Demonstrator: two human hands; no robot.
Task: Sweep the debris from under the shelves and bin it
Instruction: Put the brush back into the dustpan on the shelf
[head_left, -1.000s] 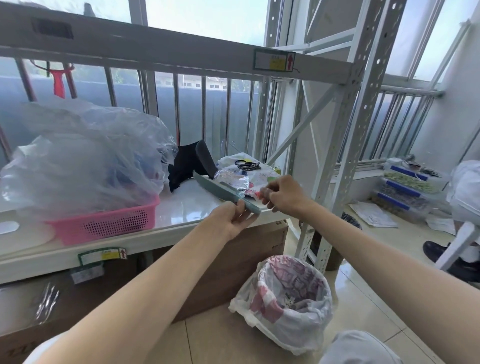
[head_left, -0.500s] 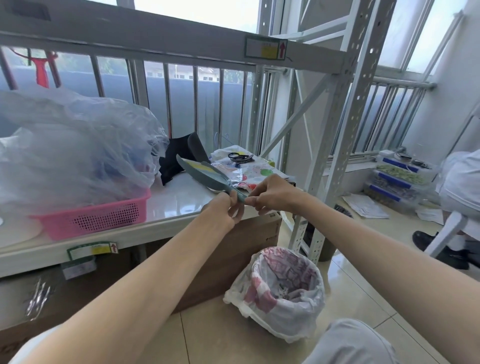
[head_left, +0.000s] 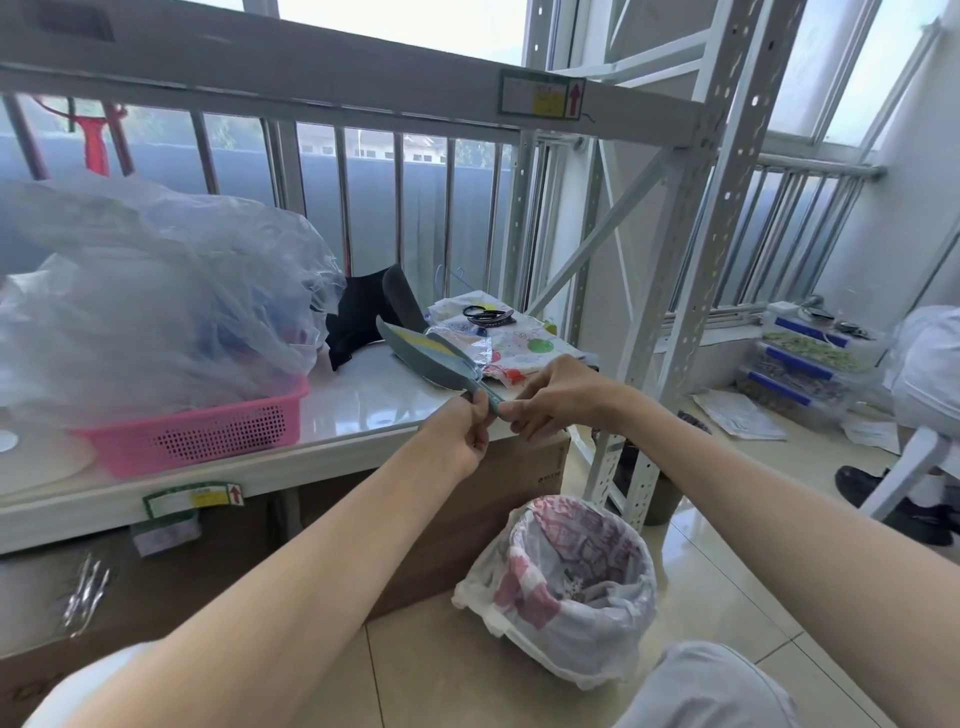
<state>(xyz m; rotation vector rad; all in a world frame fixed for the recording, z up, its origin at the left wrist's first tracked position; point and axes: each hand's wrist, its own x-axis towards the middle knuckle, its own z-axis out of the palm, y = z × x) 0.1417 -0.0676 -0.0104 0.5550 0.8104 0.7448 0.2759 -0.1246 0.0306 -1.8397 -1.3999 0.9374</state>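
Evidently both hands are closed on the thin handle of a small grey-green dustpan (head_left: 426, 358) at centre frame: the left hand (head_left: 460, 434) curls round it and the right hand (head_left: 563, 397) pinches its end, just above the shelf (head_left: 363, 402) edge. The lined bin (head_left: 597, 649) stands lower right. I judge sweeping not yet begun, with binning left; no debris shows.

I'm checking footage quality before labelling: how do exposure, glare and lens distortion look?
Head view: the window is blown out to white; the shelf board shows soft glare; the shelf upright leans, apparently from wide-angle distortion; the grey-green dustpan, held by the left hand and right hand, is reasonably sharp.
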